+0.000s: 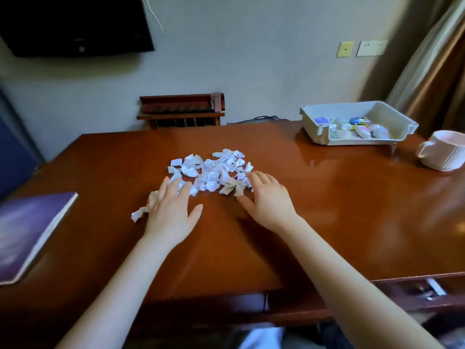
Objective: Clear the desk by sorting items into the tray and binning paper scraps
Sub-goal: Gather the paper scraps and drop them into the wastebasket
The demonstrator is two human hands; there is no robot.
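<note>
A heap of torn white paper scraps (212, 171) lies in the middle of the brown wooden desk (339, 210). My left hand (171, 212) lies flat with straight fingers on the heap's near left edge, and one loose scrap (138, 214) sits just to its left. My right hand (269, 200) lies flat at the heap's near right edge, fingertips touching the scraps. Neither hand grips anything. A white plastic tray (312, 122) stands at the back right of the desk and holds several small items, among them a toy car (359, 120).
A pale pink ribbed mug (442, 153) stands at the desk's right edge, near the tray. A purple book (27, 230) lies at the left edge. A wooden rack (181, 109) stands behind the desk against the wall. A drawer handle (430, 289) shows under the front right.
</note>
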